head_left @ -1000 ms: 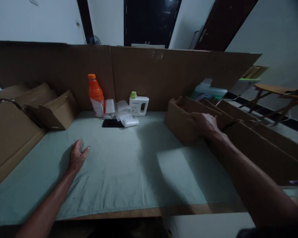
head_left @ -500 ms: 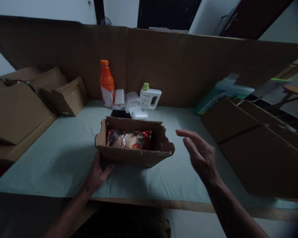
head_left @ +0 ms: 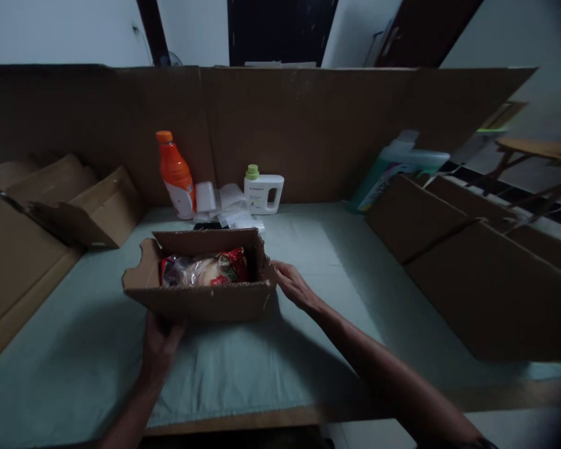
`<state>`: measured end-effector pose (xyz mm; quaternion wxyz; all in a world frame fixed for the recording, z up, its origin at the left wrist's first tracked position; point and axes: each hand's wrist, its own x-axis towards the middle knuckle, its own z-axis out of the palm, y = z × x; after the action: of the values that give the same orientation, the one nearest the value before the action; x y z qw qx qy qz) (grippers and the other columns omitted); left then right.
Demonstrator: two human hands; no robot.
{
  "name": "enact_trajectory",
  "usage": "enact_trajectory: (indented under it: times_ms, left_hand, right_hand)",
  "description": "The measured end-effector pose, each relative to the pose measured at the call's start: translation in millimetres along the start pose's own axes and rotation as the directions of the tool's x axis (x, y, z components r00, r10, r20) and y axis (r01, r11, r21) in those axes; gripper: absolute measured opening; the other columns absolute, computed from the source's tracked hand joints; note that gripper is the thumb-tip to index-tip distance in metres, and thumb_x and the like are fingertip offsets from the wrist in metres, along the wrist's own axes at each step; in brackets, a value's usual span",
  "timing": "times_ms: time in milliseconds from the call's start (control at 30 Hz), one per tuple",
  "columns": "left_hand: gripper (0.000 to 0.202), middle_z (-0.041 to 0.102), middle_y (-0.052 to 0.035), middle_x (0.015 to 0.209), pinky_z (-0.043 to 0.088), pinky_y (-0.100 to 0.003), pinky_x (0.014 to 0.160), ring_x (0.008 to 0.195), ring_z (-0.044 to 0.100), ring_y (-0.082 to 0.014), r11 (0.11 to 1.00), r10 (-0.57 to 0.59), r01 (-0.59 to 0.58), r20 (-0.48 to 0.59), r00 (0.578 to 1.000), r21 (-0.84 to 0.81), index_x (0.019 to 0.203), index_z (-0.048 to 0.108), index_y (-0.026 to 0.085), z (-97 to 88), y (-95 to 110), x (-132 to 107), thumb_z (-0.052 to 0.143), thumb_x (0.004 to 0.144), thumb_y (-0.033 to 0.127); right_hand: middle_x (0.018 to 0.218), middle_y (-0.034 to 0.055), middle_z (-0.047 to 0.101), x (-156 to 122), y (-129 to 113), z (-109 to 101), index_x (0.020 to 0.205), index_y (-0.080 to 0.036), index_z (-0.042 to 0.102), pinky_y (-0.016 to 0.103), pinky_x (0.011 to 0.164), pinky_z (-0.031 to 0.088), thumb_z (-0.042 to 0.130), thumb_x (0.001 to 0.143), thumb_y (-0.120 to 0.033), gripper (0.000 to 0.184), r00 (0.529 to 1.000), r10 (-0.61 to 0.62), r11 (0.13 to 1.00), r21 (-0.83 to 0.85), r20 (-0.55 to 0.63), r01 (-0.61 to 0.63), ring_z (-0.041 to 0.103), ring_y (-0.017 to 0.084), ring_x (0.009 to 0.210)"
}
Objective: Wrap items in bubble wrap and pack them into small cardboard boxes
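Observation:
An open-topped cardboard box [head_left: 206, 302] with notched ends is in front of me, tilted a little, seemingly raised at its near side. Inside lies a clear and red plastic packet [head_left: 203, 268] with pale, round contents. My left hand [head_left: 161, 343] grips the box from below at its front left corner; the thumb shows and the other fingers are partly hidden under it. At the box's right end my right hand [head_left: 293, 284] presses against the outer wall, its fingertips partly hidden by the cardboard.
Behind the box stand an orange bottle [head_left: 176, 178], clear plastic wrap [head_left: 234, 202], a white jug [head_left: 263, 192] with a green cap and a dark flat item [head_left: 210, 226]. More cardboard boxes flank the cloth-covered table [head_left: 322, 368]. A teal bottle [head_left: 388, 171] leans at the right.
My right hand has come in from the right, from apart to touching the box's right end. The left hand stays on the box. The whole view has shifted.

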<state>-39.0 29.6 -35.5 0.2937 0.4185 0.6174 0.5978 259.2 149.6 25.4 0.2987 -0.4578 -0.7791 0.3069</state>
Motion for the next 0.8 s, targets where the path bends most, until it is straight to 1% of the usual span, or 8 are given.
enact_trajectory:
  times_ms: [67,167,267,367,467,633,700,800]
  left_hand:
    - [0.070,0.066,-0.0094,0.113,0.047,-0.043,0.104,0.110,0.062,-0.0289,0.999,0.028,-0.028,0.009,1.000,0.024,0.127,0.053,0.018,-1.1,-5.8,0.0,0.077,0.071,0.052]
    - [0.070,0.066,-0.0099,0.113,0.048,-0.043,0.104,0.113,0.062,-0.0299,0.997,0.054,-0.055,0.031,0.998,0.050,0.129,0.054,0.018,0.5,-8.9,-5.1,0.077,0.072,0.052]
    - [0.064,0.066,-0.0104,0.115,0.048,-0.044,0.104,0.115,0.062,-0.0302,0.997,0.046,-0.045,-0.004,0.999,0.061,0.129,0.055,0.018,5.5,-4.8,-11.9,0.073,0.078,0.052]
    - [0.061,0.067,-0.0091,0.112,0.049,-0.043,0.103,0.112,0.064,-0.0295,0.998,0.039,-0.037,-0.034,0.999,0.059,0.127,0.056,0.019,7.8,-2.7,-14.6,0.071,0.079,0.052]
    - [0.062,0.068,-0.0088,0.111,0.050,-0.042,0.102,0.111,0.065,-0.0290,0.998,0.034,-0.033,-0.006,0.999,0.056,0.127,0.056,0.019,4.7,-7.0,-11.3,0.074,0.077,0.051]
    - [0.069,0.066,-0.0108,0.118,0.048,-0.043,0.103,0.115,0.062,-0.0305,0.997,0.011,-0.014,0.042,0.999,0.074,0.129,0.054,0.017,0.1,-11.7,-4.6,0.077,0.073,0.050]
    - [0.068,0.065,-0.0103,0.118,0.047,-0.043,0.105,0.115,0.061,-0.0300,0.997,0.022,-0.025,0.037,0.999,0.074,0.129,0.054,0.017,0.7,-9.4,-4.2,0.077,0.074,0.049]
    - [0.067,0.065,-0.0096,0.116,0.048,-0.042,0.103,0.110,0.063,-0.0289,0.996,0.045,-0.047,0.026,0.999,0.079,0.127,0.055,0.016,1.9,-5.0,-5.7,0.076,0.073,0.050]
  right_hand:
    - [0.114,0.0096,0.073,32.9,18.5,-6.5,0.123,-0.015,0.067,0.034,0.087,0.053,0.048,0.098,-0.027,0.034,0.998,0.026,0.965,-0.260,-0.060,-0.041,0.067,0.022,0.100]
    - [0.140,0.0149,0.061,85.9,37.3,-7.3,0.138,-0.017,0.059,0.043,0.103,0.045,0.060,0.086,-0.015,0.052,0.994,0.022,0.910,-0.410,-0.110,-0.066,0.058,0.029,0.122]
    - [0.146,0.0166,0.056,126.6,41.3,-1.5,0.128,-0.019,0.067,0.048,0.105,0.041,0.058,0.085,-0.011,0.044,0.993,0.007,0.860,-0.507,-0.114,-0.064,0.052,0.033,0.129]
    - [0.141,0.0154,0.060,134.7,40.3,-5.5,0.108,-0.018,0.074,0.047,0.105,0.038,0.051,0.092,-0.013,0.028,0.991,0.003,0.816,-0.573,-0.132,-0.079,0.050,0.032,0.130]
    - [0.140,0.0151,0.061,97.9,46.5,-29.4,0.106,-0.017,0.074,0.048,0.108,0.034,0.050,0.095,-0.016,0.027,0.986,-0.008,0.770,-0.631,-0.166,-0.100,0.049,0.031,0.132]
    - [0.133,0.0158,0.065,-25.5,53.6,-75.3,0.111,-0.020,0.072,0.054,0.102,0.040,0.063,0.089,-0.028,0.025,0.987,-0.068,0.700,-0.711,-0.149,-0.059,0.056,0.035,0.125]
    - [0.138,0.0147,0.062,-67.1,42.0,-71.8,0.122,-0.023,0.067,0.054,0.100,0.044,0.065,0.090,-0.036,0.035,0.984,-0.108,0.784,-0.621,-0.138,-0.001,0.056,0.034,0.125]
    - [0.146,0.0133,0.055,-96.3,14.5,-37.1,0.143,-0.025,0.050,0.050,0.105,0.048,0.061,0.094,-0.040,0.052,0.981,-0.161,0.927,-0.358,-0.111,0.112,0.054,0.029,0.131]
